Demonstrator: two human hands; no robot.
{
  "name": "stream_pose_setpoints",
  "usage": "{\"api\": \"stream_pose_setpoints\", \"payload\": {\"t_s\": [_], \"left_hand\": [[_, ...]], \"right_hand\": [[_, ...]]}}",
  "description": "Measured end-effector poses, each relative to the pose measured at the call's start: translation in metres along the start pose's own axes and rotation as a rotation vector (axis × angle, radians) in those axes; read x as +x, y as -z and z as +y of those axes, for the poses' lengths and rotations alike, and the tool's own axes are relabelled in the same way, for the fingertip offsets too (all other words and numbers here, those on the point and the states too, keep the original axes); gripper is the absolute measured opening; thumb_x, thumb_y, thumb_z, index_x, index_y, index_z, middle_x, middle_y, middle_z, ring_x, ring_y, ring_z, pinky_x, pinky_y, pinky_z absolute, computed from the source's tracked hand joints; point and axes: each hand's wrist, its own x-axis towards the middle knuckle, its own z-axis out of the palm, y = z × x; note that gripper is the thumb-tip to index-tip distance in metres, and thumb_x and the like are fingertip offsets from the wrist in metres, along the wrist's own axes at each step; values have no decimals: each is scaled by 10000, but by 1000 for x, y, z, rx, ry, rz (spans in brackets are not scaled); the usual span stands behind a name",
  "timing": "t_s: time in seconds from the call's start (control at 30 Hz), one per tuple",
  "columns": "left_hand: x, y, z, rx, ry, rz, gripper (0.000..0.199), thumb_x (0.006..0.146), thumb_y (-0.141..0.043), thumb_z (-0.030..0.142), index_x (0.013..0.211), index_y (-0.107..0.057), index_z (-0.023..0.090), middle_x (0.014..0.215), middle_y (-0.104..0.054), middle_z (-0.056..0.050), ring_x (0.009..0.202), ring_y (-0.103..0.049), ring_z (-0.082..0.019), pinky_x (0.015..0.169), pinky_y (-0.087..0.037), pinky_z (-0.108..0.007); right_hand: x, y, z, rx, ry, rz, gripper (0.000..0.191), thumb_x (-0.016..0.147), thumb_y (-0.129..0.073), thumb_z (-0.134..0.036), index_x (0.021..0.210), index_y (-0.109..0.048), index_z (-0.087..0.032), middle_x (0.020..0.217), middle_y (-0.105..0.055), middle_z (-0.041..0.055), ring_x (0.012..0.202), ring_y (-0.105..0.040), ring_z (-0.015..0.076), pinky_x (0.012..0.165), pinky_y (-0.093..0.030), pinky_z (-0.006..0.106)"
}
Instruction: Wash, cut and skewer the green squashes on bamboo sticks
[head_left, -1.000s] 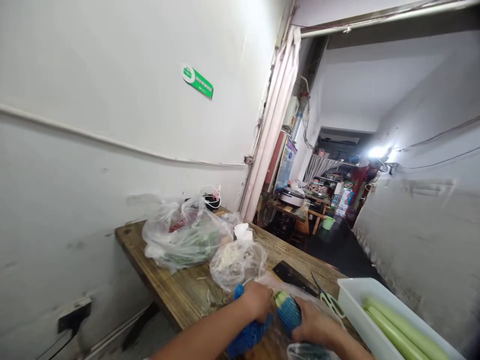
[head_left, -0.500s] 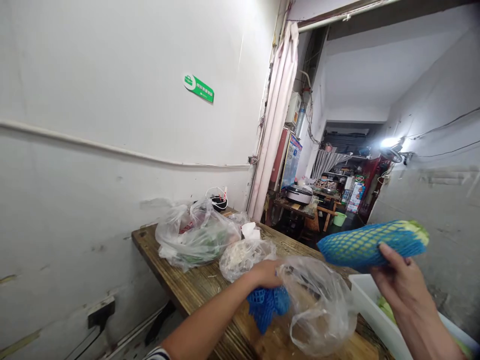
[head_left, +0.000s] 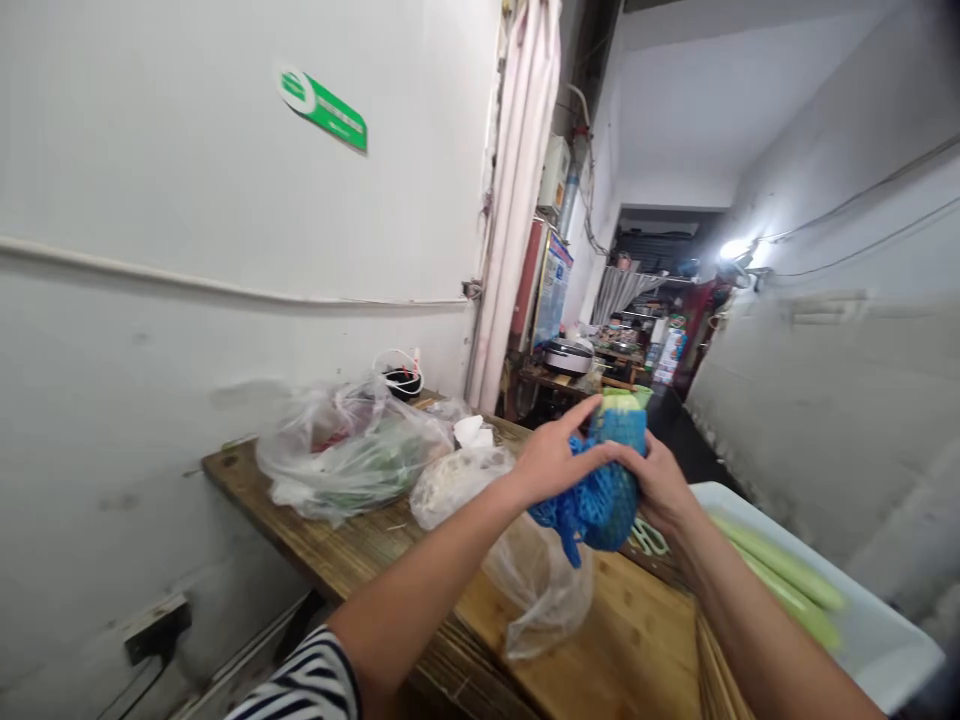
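Observation:
A long light-green vegetable [head_left: 624, 400] in a blue net sleeve [head_left: 619, 500] stands nearly upright between my hands, above the table. My right hand [head_left: 664, 485] is closed around its far right side. My left hand [head_left: 555, 460] is closed on a bunch of loose blue netting [head_left: 574, 515] and rests against the vegetable's near side. Below hangs or lies a clear plastic bag [head_left: 547, 590], over the wooden cutting board [head_left: 630, 640]; whether my left hand still holds it I cannot tell. Pale scissor-like handles [head_left: 649, 538] show behind the sleeve.
The wooden table [head_left: 300, 530] carries a clear bag of greens [head_left: 360, 460] and a smaller bag of pale food [head_left: 442, 490]. At right is a white basin [head_left: 892, 640] with long pale-green vegetables [head_left: 787, 580]. A wall [head_left: 187, 200] borders the left.
My right hand has brought the netted vegetable left and turned it from lying level to upright, meeting my left hand. The clear bag now sits lower and left. The view has shifted right.

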Motion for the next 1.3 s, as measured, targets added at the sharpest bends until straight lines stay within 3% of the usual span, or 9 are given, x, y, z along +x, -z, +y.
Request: {"api": "stream_pose_setpoints", "payload": {"t_s": [0.2, 0.33, 0.47, 0.67, 0.77, 0.87, 1.07, 1.23, 1.3], "left_hand": [[-11, -32, -32, -27, 0, 111, 549, 793, -595, 539, 1188, -545, 161, 1050, -635, -74, 974, -588, -214, 877, -440, -338], [-14, -46, -49, -25, 127, 2, 436, 761, -620, 537, 987, -561, 169, 948, -634, -50, 890, -588, -213, 798, -444, -335], [-15, -56, -65, 2, 76, -128, 320, 883, -448, 497, 904, -563, 199, 839, -613, -8, 815, -572, -191, 746, -421, -318], [-19, -69, -81, -3, -44, -150, 245, 891, -389, 326, 744, -536, 196, 801, -582, -17, 826, -542, -174, 794, -411, -305], [-19, -77, -89, -1, 22, -119, 172, 810, -449, 264, 655, -485, 198, 683, -532, 10, 700, -510, -153, 704, -404, -289], [-21, -85, -99, -85, 145, -75, 72, 750, -499, 242, 782, -545, 197, 737, -577, 19, 714, -543, -148, 728, -422, -289], [-24, -101, -110, -55, 194, -123, 465, 719, -505, 209, 1184, -511, 215, 846, -609, 4, 743, -580, -161, 754, -441, -304], [-20, -104, -107, 127, 205, -192, 115, 719, -472, 203, 743, -584, 195, 715, -601, 7, 701, -556, -160, 699, -408, -276], [-20, -101, -106, 215, 130, -282, 135, 734, -453, 196, 617, -521, 193, 643, -562, 3, 661, -531, -157, 669, -388, -272]], "right_hand": [[11, 8, 26, -10, 28, -27, 427, 575, -811, -345, 922, -630, -173, 821, -682, 10, 719, -604, 156, 696, -491, 280], [15, 16, 46, 32, -38, 4, 392, 577, -799, -314, 901, -629, -175, 801, -676, -4, 718, -600, 152, 700, -483, 277], [17, 20, 67, 101, -129, 32, 384, 564, -790, -314, 880, -608, -192, 753, -672, -20, 689, -612, 155, 690, -488, 281], [24, 27, 91, 195, -338, 54, 418, 630, -733, -491, 898, -595, -202, 732, -682, 11, 757, -656, 209, 718, -513, 337], [29, 31, 100, 214, -405, 73, 355, 634, -721, -457, 850, -600, -202, 698, -670, 2, 737, -650, 199, 731, -515, 329], [33, 37, 109, 207, -403, 94, 312, 623, -716, -415, 816, -599, -201, 675, -659, -9, 714, -639, 188, 732, -513, 319], [30, 49, 129, 206, -380, 92, 343, 618, -711, -445, 817, -611, -185, 695, -662, -5, 713, -631, 178, 730, -506, 312], [30, 55, 133, 160, -344, 101, 373, 571, -772, -455, 757, -610, -175, 668, -651, -10, 656, -602, 153, 683, -484, 278], [31, 57, 132, 120, -325, 113, 369, 553, -778, -435, 754, -605, -180, 661, -638, -22, 639, -584, 142, 654, -470, 264]]}}
